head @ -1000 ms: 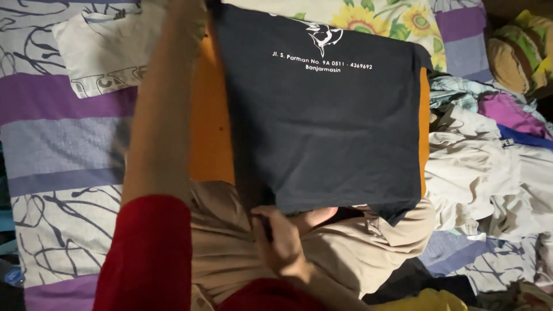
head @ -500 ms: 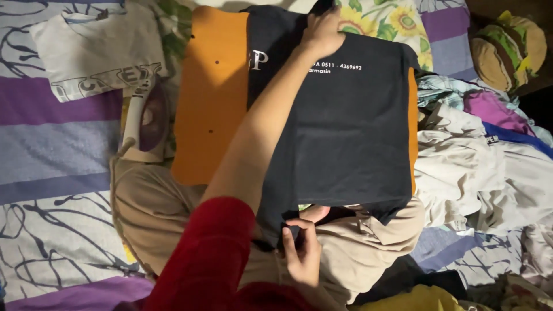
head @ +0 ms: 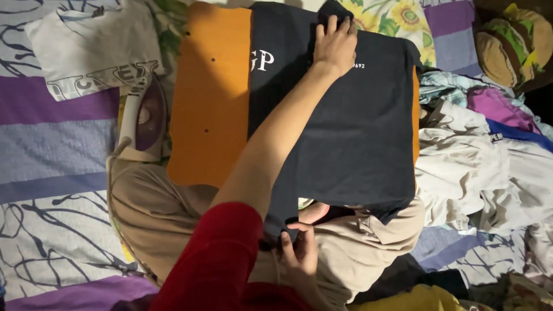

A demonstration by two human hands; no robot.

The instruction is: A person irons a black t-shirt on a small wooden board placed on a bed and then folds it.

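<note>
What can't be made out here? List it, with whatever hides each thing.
- Head view: much of the white print on the black shirt is covered by the left hand and forearm.
- Head view: the right hand has its grip on the shirt's near edge; its palm side faces away.
- Head view: the iron is partly behind the orange board.
- Head view: the clothes pile is cut off by the right edge.

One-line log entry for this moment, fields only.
left hand: flat on black T-shirt, far edge | right hand: pinching near hem | shirt: on orange board | iron: left of board
</note>
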